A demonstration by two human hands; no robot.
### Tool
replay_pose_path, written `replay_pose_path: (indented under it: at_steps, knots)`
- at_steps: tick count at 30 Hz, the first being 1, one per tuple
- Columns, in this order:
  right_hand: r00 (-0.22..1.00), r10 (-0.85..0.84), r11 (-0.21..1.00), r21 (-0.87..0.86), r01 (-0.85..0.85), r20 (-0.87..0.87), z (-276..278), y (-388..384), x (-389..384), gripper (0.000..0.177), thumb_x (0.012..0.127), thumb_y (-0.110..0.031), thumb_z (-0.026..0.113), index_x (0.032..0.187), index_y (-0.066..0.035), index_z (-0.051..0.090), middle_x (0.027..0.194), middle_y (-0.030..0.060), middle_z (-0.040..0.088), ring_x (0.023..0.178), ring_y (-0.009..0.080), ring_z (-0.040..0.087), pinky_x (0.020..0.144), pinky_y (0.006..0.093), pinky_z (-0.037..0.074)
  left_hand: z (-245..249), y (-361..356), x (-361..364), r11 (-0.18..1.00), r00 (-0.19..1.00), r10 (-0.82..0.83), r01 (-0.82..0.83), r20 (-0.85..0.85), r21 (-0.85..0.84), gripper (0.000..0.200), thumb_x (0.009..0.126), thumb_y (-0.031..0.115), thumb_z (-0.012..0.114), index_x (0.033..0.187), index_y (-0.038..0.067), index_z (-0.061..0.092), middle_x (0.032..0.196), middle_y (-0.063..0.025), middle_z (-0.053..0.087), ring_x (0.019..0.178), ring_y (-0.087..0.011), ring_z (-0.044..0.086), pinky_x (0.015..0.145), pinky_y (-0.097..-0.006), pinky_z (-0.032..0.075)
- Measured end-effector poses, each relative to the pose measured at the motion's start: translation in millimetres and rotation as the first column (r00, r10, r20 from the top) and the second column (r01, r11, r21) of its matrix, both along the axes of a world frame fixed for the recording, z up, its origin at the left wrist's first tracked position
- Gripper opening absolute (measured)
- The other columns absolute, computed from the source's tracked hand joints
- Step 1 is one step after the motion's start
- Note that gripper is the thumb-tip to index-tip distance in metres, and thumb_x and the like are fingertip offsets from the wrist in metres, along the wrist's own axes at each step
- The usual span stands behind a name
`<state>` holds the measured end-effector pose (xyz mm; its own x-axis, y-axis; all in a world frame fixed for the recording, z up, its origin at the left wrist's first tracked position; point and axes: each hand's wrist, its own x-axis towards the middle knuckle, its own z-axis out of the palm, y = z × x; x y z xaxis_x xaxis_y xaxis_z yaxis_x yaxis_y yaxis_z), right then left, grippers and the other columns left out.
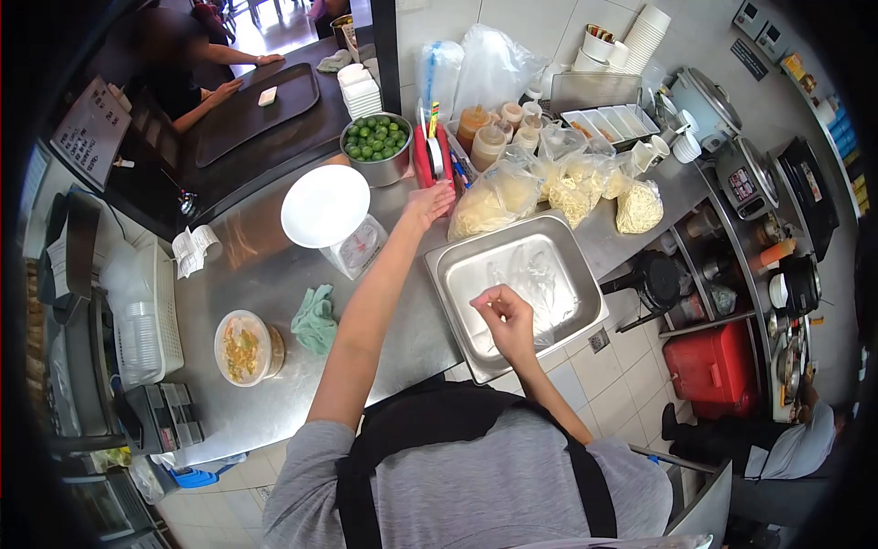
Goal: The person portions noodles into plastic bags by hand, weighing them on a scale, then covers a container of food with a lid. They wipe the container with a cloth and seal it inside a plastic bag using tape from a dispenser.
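My left hand (430,204) reaches across the counter to the near end of a red tape dispenser (426,157), its fingers stretched out and lying against it. Over a deep stainless steel pan (442,274), my right hand (508,322) is closed with thumb and fingertips pinched together. Whatever that pinch may hold is too small to tell. Clear crumpled plastic (553,288) lies in the pan beyond the right hand. Bags of yellow noodles (498,199) stand just behind the pan. A white weighing scale (355,247) with a round white pan (325,206) is left of my left forearm.
A steel pot of green limes (377,139) stands behind the scale. On the left are a tub of chopped food (242,349) and a green cloth (315,318). Sauce bottles (489,146) sit at the back. Another person's hand (222,91) rests near a dark tray (261,123).
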<state>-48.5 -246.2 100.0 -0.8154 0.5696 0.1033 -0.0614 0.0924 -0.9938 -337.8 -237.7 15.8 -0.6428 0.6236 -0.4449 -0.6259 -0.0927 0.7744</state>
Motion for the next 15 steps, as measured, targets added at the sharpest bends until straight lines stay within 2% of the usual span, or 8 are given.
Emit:
replay_pose_path:
  at_steps: [5,8,10,11,13,15]
  knots:
    - [1.0,-0.007,1.0,0.009,0.007,0.027,-13,5,12,0.005,0.077,0.002,0.06,0.078,-0.003,0.06,0.064,-0.0049,0.054,0.048,-0.0004,0.034,0.044,0.0174,0.027,-4,5,5,0.994,0.991,0.101,-0.105,-0.087,-0.038,0.022,0.078,0.013,0.064,0.094,-0.002,0.062,0.09,-0.0122,0.066,0.081,-0.0204,0.065,0.075,-0.0303,0.05]
    - [0.996,0.032,0.999,-0.01,-0.032,0.082,-8,3,9,0.006,0.079,0.003,0.06,0.08,-0.002,0.057,0.071,-0.0009,0.059,0.059,0.0008,0.048,0.051,0.0161,0.033,-9,16,5,0.974,0.96,0.199,-0.215,-0.197,-0.064,0.017,0.077,0.011,0.063,0.087,-0.003,0.063,0.079,-0.0115,0.066,0.069,-0.0205,0.066,0.065,-0.0303,0.052]
    - [0.999,0.022,1.0,-0.022,-0.021,0.032,-12,1,4,0.005,0.078,0.002,0.061,0.08,-0.002,0.059,0.067,-0.0037,0.056,0.052,-0.0002,0.039,0.047,0.0169,0.029,-14,20,8,0.956,0.929,0.259,-0.287,-0.265,-0.069,0.014,0.074,0.011,0.063,0.079,-0.002,0.066,0.069,-0.0093,0.066,0.061,-0.0189,0.065,0.059,-0.0295,0.052]
    - [1.0,0.016,0.999,-0.027,-0.016,0.008,-14,1,3,0.004,0.078,0.001,0.062,0.08,-0.002,0.06,0.064,-0.0051,0.055,0.048,-0.0007,0.034,0.045,0.0172,0.027,-17,21,11,0.933,0.891,0.224,-0.314,-0.395,-0.178,0.014,0.073,0.012,0.063,0.073,-0.001,0.066,0.065,-0.0087,0.065,0.058,-0.0181,0.065,0.056,-0.0295,0.052]
    - [1.0,0.002,1.0,-0.022,-0.002,0.019,-14,0,6,0.006,0.077,-0.001,0.064,0.081,-0.002,0.06,0.069,-0.0036,0.057,0.051,0.0002,0.037,0.047,0.0169,0.029,-14,21,16,0.841,0.778,0.106,-0.403,-0.619,-0.361,0.017,0.069,0.015,0.065,0.062,0.0,0.066,0.056,-0.0076,0.063,0.054,-0.0165,0.064,0.052,-0.0296,0.05]
    - [1.0,-0.001,1.0,0.024,0.001,-0.016,-19,-5,5,0.007,0.077,-0.001,0.065,0.082,-0.002,0.06,0.072,-0.0028,0.057,0.052,0.0008,0.039,0.047,0.0167,0.03,-7,15,22,0.84,0.719,0.011,-0.384,-0.695,-0.384,0.019,0.067,0.02,0.066,0.059,0.003,0.067,0.054,-0.0101,0.062,0.05,-0.0189,0.061,0.052,-0.0321,0.047]
